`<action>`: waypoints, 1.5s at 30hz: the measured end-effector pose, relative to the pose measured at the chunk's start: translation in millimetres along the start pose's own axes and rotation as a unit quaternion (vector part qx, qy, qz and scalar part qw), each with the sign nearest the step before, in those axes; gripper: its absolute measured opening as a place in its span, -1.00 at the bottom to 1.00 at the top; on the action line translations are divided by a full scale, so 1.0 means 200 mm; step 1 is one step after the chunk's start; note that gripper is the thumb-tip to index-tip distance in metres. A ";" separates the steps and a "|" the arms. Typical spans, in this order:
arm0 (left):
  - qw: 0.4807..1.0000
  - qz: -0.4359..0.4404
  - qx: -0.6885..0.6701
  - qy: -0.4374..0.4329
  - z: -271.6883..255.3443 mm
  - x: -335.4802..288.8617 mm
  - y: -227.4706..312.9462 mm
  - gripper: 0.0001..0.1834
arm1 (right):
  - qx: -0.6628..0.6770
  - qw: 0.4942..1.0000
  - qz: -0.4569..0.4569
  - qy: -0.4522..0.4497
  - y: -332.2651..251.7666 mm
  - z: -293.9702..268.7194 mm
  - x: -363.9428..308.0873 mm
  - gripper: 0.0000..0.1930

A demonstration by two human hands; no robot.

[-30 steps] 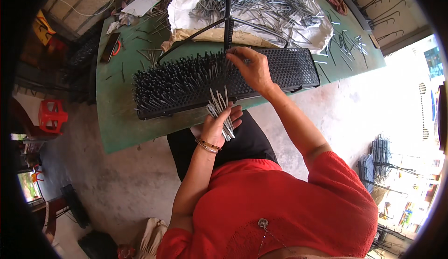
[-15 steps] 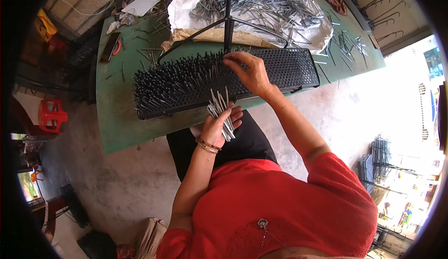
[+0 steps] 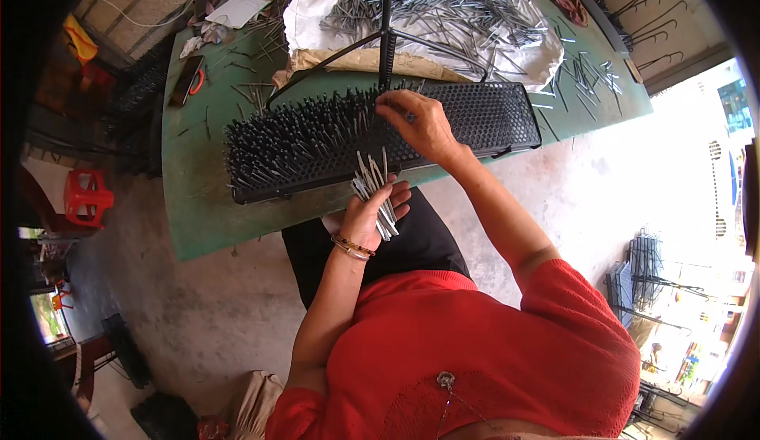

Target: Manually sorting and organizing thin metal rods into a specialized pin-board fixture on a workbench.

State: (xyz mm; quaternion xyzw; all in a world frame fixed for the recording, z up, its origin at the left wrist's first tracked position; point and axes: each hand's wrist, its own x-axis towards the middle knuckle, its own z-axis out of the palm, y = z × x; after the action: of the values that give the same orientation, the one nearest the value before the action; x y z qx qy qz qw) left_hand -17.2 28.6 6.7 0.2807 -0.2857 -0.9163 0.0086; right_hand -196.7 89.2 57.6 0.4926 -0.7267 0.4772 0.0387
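My left hand [image 3: 366,217] is closed around a bundle of thin silvery metal rods [image 3: 369,177], just in front of a long black perforated rack [image 3: 483,119]. Many dark-tipped rods [image 3: 293,139] stand upright, packed in the holes of the rack's left part; bare holes show on the right. Above the border between the two, my right hand [image 3: 425,127] reaches over with thumb and forefinger pinched together. What is between those fingertips, if anything, is too small to make out. Close behind them rises a black upright post [image 3: 387,28] with slanting braces.
A white sack [image 3: 305,20] spread on the green table [image 3: 198,194] bears a heap of loose metal rods [image 3: 443,4]. Scattered rods lie at the right. A phone [image 3: 186,81] and orange-handled tool [image 3: 198,82] sit at the left. A red stool [image 3: 89,197] stands on the floor.
My right hand has shifted very slightly left, its fingertips still pinched by the post. The left hand and its bundle of rods have stayed in place.
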 end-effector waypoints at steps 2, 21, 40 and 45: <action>1.000 0.000 -0.001 0.001 0.00 0.00 0.00 -0.78 | 0.003 1.000 0.010 0.010 0.00 0.01 0.00 -0.81; 1.000 -0.004 0.002 -0.017 -0.01 0.01 0.00 -0.77 | 0.016 0.999 -0.041 -0.013 -0.01 0.01 0.00 -0.80; 1.000 -0.007 -0.003 -0.030 0.00 0.01 0.01 -0.76 | -0.007 1.000 -0.018 0.001 0.02 0.02 -0.02 -0.75; 0.999 -0.007 0.002 -0.034 -0.01 0.01 0.00 -0.74 | 0.005 1.000 0.002 -0.010 0.01 0.04 -0.04 -0.75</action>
State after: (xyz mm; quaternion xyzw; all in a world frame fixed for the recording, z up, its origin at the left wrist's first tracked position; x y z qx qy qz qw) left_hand -18.4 26.2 3.7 0.2512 -0.2857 -0.9248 -0.0076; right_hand -190.7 88.3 46.7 0.4958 -0.7258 0.4761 0.0276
